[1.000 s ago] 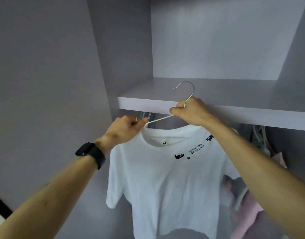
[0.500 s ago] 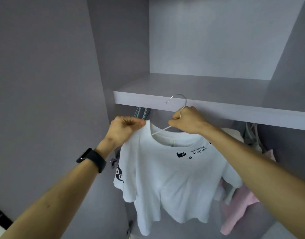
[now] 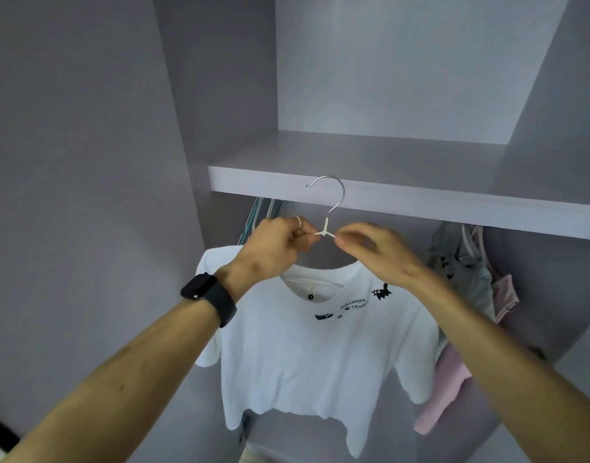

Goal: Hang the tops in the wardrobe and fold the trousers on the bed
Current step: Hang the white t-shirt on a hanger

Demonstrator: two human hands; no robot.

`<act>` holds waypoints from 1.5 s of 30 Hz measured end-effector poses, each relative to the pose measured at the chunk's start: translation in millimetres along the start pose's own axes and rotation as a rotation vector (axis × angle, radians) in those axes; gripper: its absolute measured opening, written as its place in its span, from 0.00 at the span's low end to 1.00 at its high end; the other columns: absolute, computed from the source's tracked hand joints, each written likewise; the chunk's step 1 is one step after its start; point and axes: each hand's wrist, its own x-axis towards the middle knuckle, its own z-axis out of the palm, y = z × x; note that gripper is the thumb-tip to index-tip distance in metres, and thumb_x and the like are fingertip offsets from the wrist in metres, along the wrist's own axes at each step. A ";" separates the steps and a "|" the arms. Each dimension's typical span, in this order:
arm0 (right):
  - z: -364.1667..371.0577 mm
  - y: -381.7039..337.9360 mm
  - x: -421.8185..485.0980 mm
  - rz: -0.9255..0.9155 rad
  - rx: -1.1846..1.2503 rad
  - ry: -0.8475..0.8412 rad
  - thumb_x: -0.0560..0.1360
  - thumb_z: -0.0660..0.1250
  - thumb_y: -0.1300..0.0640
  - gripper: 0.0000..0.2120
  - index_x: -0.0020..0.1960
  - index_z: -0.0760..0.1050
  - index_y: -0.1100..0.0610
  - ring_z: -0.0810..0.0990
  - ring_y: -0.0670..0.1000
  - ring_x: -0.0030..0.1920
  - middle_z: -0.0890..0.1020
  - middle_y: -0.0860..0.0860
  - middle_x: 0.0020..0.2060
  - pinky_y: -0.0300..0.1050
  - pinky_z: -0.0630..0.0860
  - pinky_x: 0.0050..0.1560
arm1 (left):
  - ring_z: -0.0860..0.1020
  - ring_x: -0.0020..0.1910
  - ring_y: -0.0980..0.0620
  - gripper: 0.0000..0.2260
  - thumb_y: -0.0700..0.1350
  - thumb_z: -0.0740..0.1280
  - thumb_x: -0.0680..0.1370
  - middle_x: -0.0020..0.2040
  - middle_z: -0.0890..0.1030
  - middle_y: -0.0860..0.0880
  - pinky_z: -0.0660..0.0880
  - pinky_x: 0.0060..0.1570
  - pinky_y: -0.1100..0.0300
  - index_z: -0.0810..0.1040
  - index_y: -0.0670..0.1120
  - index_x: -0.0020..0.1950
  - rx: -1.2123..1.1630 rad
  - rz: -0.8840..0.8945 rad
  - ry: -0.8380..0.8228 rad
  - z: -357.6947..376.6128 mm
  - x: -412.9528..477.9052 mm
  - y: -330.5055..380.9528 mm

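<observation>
Grey wardrobe (image 3: 216,95) with one shelf (image 3: 420,203). Left hand (image 3: 280,245) and right hand (image 3: 378,253) each pinch the single hanger (image 3: 337,198) carrying one white T-shirt (image 3: 313,349), just under the shelf's front edge. Behind hang a grey garment (image 3: 460,262) and a pink garment (image 3: 449,385).

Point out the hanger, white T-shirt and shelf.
hanger (image 3: 326,227), head view, white neck below the hook.
white T-shirt (image 3: 307,355), head view, chest fabric.
shelf (image 3: 420,202), head view, front edge.

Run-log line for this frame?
left hand: grips hanger | right hand: pinches hanger | white T-shirt: on hanger | hook: unhung, before shelf edge
</observation>
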 end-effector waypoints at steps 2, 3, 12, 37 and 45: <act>2.7 30.4 -23.3 0.074 0.012 0.022 0.79 0.65 0.41 0.11 0.55 0.78 0.46 0.78 0.34 0.49 0.81 0.37 0.47 0.33 0.71 0.50 | 0.77 0.38 0.64 0.03 0.45 0.68 0.81 0.39 0.81 0.60 0.69 0.41 0.76 0.82 0.52 0.51 -0.015 -0.014 0.023 -1.2 -2.4 -8.5; 7.8 44.0 -34.2 0.079 0.011 0.054 0.78 0.64 0.40 0.12 0.50 0.77 0.48 0.76 0.35 0.41 0.79 0.37 0.40 0.37 0.71 0.45 | 0.78 0.40 0.64 0.04 0.44 0.68 0.82 0.39 0.81 0.60 0.69 0.41 0.77 0.82 0.51 0.51 -0.013 -0.037 0.014 -1.4 -3.2 -11.4; 35.0 94.4 -76.0 0.065 0.113 0.332 0.74 0.68 0.34 0.17 0.39 0.77 0.47 0.71 0.52 0.33 0.73 0.48 0.30 0.50 0.71 0.39 | 0.75 0.35 0.66 0.11 0.52 0.63 0.83 0.34 0.78 0.69 0.67 0.38 0.74 0.84 0.50 0.55 0.003 -0.031 -0.090 36.4 -15.0 -16.4; 44.0 114.2 -142.0 0.097 -0.504 0.221 0.74 0.70 0.60 0.06 0.38 0.80 0.57 0.79 0.55 0.32 0.81 0.52 0.32 0.45 0.73 0.35 | 0.75 0.64 0.48 0.11 0.49 0.66 0.81 0.64 0.80 0.53 0.74 0.64 0.51 0.82 0.57 0.62 0.070 0.175 -0.105 129.5 -23.9 -47.6; 45.7 118.1 -123.3 0.395 -0.619 0.147 0.79 0.64 0.59 0.10 0.42 0.79 0.62 0.80 0.59 0.40 0.82 0.58 0.38 0.49 0.76 0.43 | 0.50 0.81 0.41 0.30 0.52 0.62 0.81 0.83 0.52 0.44 0.47 0.76 0.36 0.57 0.53 0.82 0.462 0.480 0.273 85.6 43.4 -17.1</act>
